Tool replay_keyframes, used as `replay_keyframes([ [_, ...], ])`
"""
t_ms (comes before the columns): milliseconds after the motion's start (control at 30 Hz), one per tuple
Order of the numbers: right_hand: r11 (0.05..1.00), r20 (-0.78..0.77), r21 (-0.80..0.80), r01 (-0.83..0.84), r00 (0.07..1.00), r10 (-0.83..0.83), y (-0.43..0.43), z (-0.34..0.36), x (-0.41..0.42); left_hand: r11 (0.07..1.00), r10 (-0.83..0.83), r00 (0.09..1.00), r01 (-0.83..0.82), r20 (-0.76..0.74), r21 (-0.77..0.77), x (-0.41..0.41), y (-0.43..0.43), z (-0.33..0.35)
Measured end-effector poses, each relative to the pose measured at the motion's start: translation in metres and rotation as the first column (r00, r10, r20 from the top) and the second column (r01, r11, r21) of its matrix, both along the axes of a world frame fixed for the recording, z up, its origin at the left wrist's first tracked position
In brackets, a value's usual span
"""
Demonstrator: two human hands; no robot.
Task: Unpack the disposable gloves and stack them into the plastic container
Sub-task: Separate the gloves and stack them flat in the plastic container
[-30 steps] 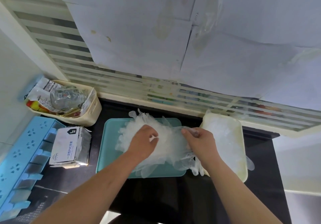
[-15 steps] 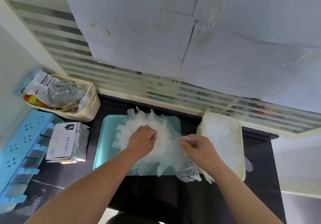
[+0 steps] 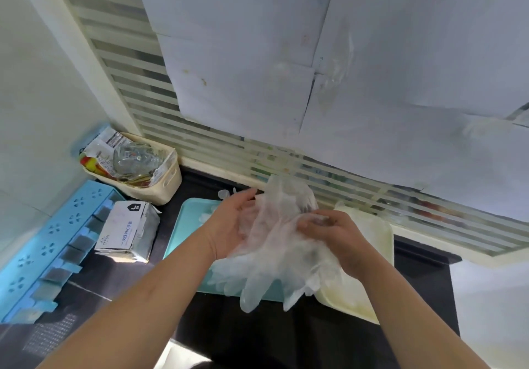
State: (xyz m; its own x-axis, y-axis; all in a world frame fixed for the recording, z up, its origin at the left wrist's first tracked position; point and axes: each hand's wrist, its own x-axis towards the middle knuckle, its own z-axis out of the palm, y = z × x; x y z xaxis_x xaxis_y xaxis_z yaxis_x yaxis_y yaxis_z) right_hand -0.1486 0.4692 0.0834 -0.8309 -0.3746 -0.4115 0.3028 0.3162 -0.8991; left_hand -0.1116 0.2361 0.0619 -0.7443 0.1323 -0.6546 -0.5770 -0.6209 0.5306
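A bundle of clear disposable gloves (image 3: 282, 242) is lifted off the teal tray (image 3: 186, 225), with glove fingers dangling over the tray's near edge. My left hand (image 3: 232, 222) cups the bundle from the left, palm turned inward. My right hand (image 3: 335, 237) grips it from the right. The cream plastic container (image 3: 375, 242) lies just right of the tray, partly hidden behind my right hand; more clear gloves lie inside it. The opened white glove box (image 3: 126, 231) sits left of the tray.
A cream basket (image 3: 160, 185) with packets and a glass jar stands at the back left. A blue rack (image 3: 48, 248) runs along the left edge. A striped wall with taped paper rises behind the black counter (image 3: 257, 334).
Both hands have raised the glove bundle off the teal tray and gathered it between them. The camera has tilted up and moved closer.
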Motion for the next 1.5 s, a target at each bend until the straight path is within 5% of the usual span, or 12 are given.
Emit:
replay_keyframes([
  [100,0.999,-0.017,0.007,0.048,0.999,-0.048,0.012,-0.003,0.003,0.998,-0.003,0.999,0.006,-0.04,0.068,0.001,0.004,0.004],
  [300,0.999,0.02,0.016,0.029,0.999,-0.03,0.048,0.002,0.002,0.884,-0.313,0.942,0.241,-0.122,-0.402,-0.008,0.027,0.002],
  [467,0.996,0.05,-0.014,0.089,0.995,-0.088,0.087,0.002,0.004,0.848,-0.399,0.909,0.318,-0.118,-0.424,-0.012,0.037,0.008],
  [633,0.988,-0.016,0.018,0.152,0.988,-0.152,0.105,-0.003,0.007,0.908,-0.258,0.949,0.176,-0.179,-0.379,-0.008,0.056,-0.011],
  [767,0.992,-0.095,0.076,0.097,0.991,-0.09,0.097,-0.004,0.009,0.558,-0.087,0.995,0.011,-0.046,-0.829,-0.004,0.049,-0.042],
  [933,0.999,-0.115,0.052,0.014,0.993,-0.008,0.078,0.0,0.007,0.236,-0.144,0.986,0.116,0.083,-0.965,0.005,0.034,-0.036],
  [1000,1.0,-0.104,0.019,-0.012,0.994,0.014,0.074,0.005,0.003,0.157,-0.163,0.985,-0.037,-0.062,-0.987,0.004,0.036,-0.02],
  [1067,0.999,-0.087,-0.025,-0.029,0.996,0.027,0.07,0.011,0.0,0.391,-0.165,0.976,-0.066,-0.14,-0.918,0.002,0.046,0.001],
  [1133,0.994,-0.045,-0.107,-0.026,0.999,0.021,0.067,0.015,-0.002,0.795,-0.203,0.976,0.118,-0.078,-0.596,0.003,0.057,0.016],
  [1167,0.99,-0.017,-0.143,-0.015,1.0,0.012,0.067,0.017,-0.002,0.878,-0.263,0.962,0.209,-0.068,-0.431,0.002,0.059,0.015],
  [1267,0.987,0.006,-0.162,-0.011,1.0,0.012,0.076,0.017,0.0,0.908,-0.382,0.901,0.324,-0.208,-0.266,0.003,0.065,0.004],
  [1500,0.973,-0.061,0.013,0.229,0.972,-0.228,0.123,-0.005,0.015,0.84,-0.207,0.969,0.105,-0.136,-0.532,-0.018,0.092,0.004],
])
